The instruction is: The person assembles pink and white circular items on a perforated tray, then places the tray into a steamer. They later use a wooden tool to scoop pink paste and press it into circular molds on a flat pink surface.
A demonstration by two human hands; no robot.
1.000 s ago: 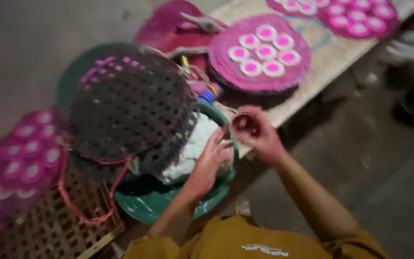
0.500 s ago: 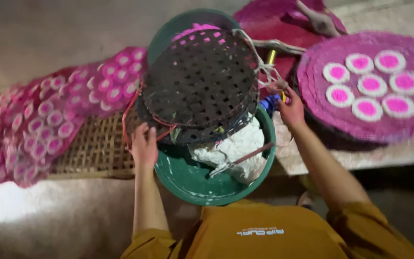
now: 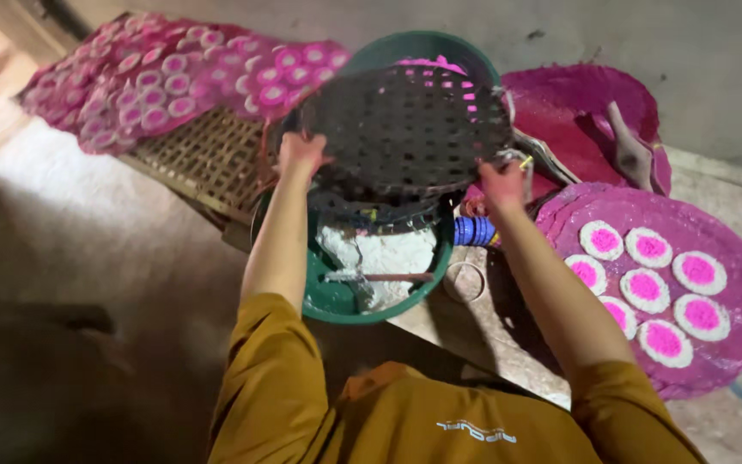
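Observation:
Both hands hold a dark round woven tray (image 3: 405,129) level above two green basins. My left hand (image 3: 298,155) grips the tray's left rim. At the right rim my right hand (image 3: 501,182) has its fingers closed on the edge. The near green basin (image 3: 328,301) under the tray holds a lump of white dough (image 3: 384,258) and a thin stick (image 3: 388,277). The far green basin (image 3: 422,45) shows pink through the tray's gaps.
A pink mat (image 3: 723,344) with white-and-pink round cakes (image 3: 646,288) lies at right. A woven bamboo rack (image 3: 208,159) with more pink cakes (image 3: 148,86) stretches left. A blue ribbed object (image 3: 472,230) lies beside the near basin, and a pink cloth (image 3: 577,112) behind.
My left hand moved onto the tray's left rim and the right onto its right rim. The tray has come up, more level, over the basins. The view has shifted.

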